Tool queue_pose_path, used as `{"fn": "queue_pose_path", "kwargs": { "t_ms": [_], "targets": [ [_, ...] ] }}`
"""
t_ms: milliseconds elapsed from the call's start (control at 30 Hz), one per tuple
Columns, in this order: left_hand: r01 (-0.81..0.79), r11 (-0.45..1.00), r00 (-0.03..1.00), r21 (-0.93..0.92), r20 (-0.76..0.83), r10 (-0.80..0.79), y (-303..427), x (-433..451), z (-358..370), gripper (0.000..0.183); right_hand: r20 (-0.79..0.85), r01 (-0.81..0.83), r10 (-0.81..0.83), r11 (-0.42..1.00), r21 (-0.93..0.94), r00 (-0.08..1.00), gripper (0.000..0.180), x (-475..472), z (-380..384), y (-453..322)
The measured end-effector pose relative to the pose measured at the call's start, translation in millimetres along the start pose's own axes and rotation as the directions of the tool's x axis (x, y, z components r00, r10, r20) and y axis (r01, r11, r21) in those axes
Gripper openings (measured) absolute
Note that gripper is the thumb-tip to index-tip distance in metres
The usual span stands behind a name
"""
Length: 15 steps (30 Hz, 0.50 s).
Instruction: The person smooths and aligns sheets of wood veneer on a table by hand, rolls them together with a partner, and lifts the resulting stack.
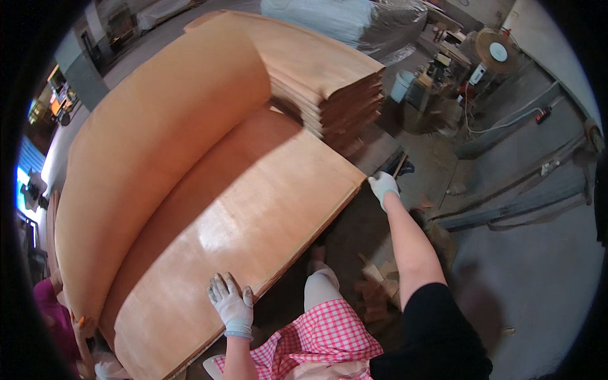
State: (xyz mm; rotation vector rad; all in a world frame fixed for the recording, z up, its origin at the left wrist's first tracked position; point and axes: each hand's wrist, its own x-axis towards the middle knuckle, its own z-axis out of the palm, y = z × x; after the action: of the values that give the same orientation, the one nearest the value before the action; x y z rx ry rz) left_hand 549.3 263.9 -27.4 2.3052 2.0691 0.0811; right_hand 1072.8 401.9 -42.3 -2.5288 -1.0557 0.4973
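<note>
My left hand (pixel 232 304), in a white work glove with grimy fingertips, lies flat with fingers apart on the flat wood veneer sheet (pixel 266 204) near its front edge. At that sheet's right corner, my gloved right hand (pixel 384 186) has its fingers curled around the edge. A thin wooden stick (pixel 400 165) shows just behind this hand; whether the hand holds it, I cannot tell. Over the far side of the flat sheet, a large thin veneer sheet (pixel 161 118) arches up in a broad curve and shades part of the surface.
A person in a purple top (pixel 52 327) stands at the lower left, a hand (pixel 84 327) at the curved sheet's end. Behind is a veneer stack (pixel 351 104). A white bucket (pixel 403 85), cluttered workbench (pixel 427 85) and fan (pixel 498 51) stand right. Wood scraps (pixel 380 285) litter the floor.
</note>
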Motion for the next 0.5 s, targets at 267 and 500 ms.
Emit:
{"fn": "queue_pose_path", "kwargs": {
  "t_ms": [267, 500],
  "targets": [
    [-0.231, 0.825, 0.92, -0.516, -0.391, 0.013, 31.9, -36.3, -44.6, 0.044, 0.167, 0.425, -0.62, 0.685, 0.591, 0.767, 0.021, -250.0, 18.0, -69.0],
    [-0.4, 0.474, 0.891, -0.784, -0.454, 0.0, 40.8, -99.6, -97.2, 0.028, 0.243, 0.305, -0.906, 0.354, 0.884, 0.347, 0.013, -412.2, -8.6, -110.5]
  ]
}}
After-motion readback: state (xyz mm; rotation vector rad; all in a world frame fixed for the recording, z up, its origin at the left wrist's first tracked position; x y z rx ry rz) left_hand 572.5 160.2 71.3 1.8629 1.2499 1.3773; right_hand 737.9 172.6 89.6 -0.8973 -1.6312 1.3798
